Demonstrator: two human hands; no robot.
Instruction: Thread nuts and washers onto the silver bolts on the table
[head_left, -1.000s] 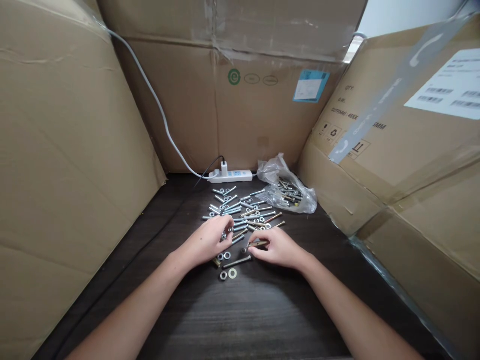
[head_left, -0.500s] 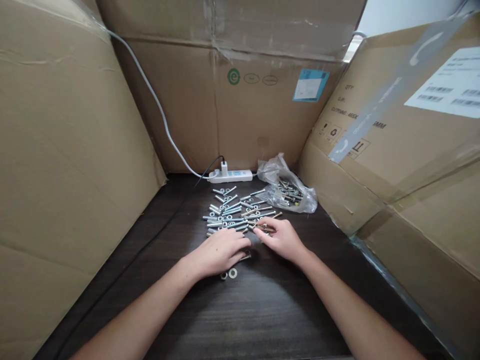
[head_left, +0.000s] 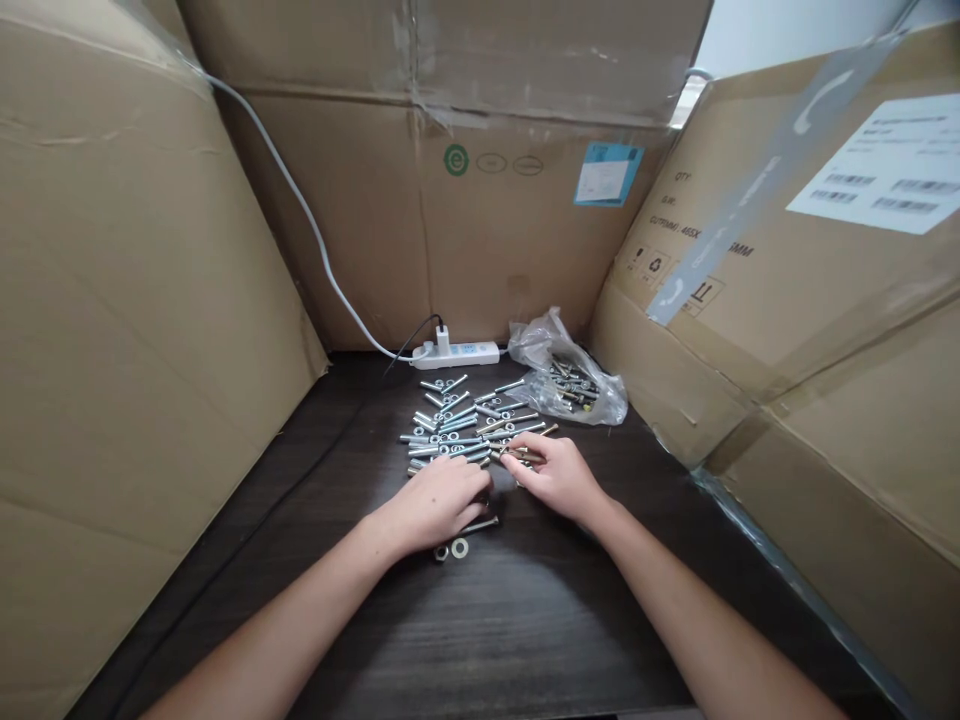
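My left hand rests at the near side of the spread of hardware, its fingers curled down and inward; whatever they hold is hidden. From under its thumb a long bolt sticks out to the right. A nut and a flat washer lie just nearer than this hand. My right hand has thumb and forefinger brought together at the right edge of the spread, over brassy bolts. Something tiny between these fingertips is too small to name. Silvery bolts with nuts and washers lie beyond both hands.
A clear plastic bag of bolts lies open at the back right. Behind the hardware sits a white power strip with a plugged-in charger and cables. Cardboard walls enclose the dark tabletop on three sides.
The camera view has shifted slightly. The fingers of my left hand have drawn in a little, and more of the long bolt beside its thumb shows. My right hand stays nearly in place.
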